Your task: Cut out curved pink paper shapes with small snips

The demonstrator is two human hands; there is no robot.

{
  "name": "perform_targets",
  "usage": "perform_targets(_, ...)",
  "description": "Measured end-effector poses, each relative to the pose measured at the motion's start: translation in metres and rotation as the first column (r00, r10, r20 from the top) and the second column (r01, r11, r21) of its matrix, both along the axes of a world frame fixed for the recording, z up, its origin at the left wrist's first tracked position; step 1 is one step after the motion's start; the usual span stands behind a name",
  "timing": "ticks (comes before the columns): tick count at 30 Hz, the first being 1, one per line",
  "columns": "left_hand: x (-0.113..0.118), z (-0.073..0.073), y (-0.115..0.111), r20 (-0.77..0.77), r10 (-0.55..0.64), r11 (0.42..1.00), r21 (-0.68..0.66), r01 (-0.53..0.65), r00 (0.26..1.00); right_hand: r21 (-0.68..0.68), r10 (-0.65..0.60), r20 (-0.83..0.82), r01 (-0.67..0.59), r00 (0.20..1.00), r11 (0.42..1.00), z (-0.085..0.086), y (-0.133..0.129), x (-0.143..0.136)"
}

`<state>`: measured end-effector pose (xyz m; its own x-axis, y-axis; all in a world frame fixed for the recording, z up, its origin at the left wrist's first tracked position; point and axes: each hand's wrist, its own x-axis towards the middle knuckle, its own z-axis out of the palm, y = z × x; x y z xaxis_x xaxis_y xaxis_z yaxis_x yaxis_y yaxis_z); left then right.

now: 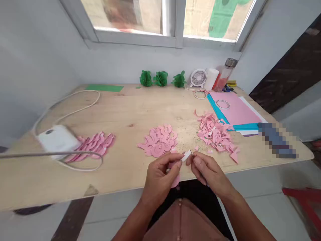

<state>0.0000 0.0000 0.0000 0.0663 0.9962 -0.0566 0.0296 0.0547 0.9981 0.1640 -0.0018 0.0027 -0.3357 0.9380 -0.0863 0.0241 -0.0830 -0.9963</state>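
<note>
My left hand (164,170) is closed, pinching a small white strip (186,155) between thumb and forefinger. A rounded pink paper piece (176,181) shows beneath that hand's fingers. My right hand (204,167) is closed at the far end of the strip, its thumb pressed to the forefinger; a tiny dark bit shows at the fingertips, too small to name. Just beyond my hands lies a heap of curved pink paper cutouts (159,139). Pink paper scraps (217,134) are piled to the right of it.
On the left, a white box-shaped device (57,139) with a cable sits beside layered pink pieces (96,145). Green paper figures (160,78), a small fan (198,78) and a bottle (225,75) line the back. A tape roll (222,104) rests on pink sheets (240,112).
</note>
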Motion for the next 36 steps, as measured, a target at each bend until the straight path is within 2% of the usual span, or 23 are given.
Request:
perform_targets(8,0.0010,0.0048,-0.0001,0.069,0.019,0.999,0.039,-0.021,0.997,-0.008,-0.003,0.001,0.003,1.000,1.000,0.0036,0.0011,0.0008)
perform_targets(22,0.0025,0.0042,0.0027,0.051,-0.033,0.999,0.042,0.031,0.998,-0.018,0.026,-0.036,-0.027,0.999,0.999,0.0055,0.0016,0.0006)
perform_targets(31,0.0004,-0.0002,0.0032,-0.054,-0.082,0.993,0.083,0.086,0.995,0.008,0.012,0.036,-0.013,0.999,1.000,0.0071,0.0026,-0.0024)
perform_targets(36,0.0007,-0.0010,0.0042,-0.020,-0.074,0.993,0.092,0.075,0.997,0.032,0.007,0.098,-0.010,0.995,0.999,0.0037,0.0019,-0.0011)
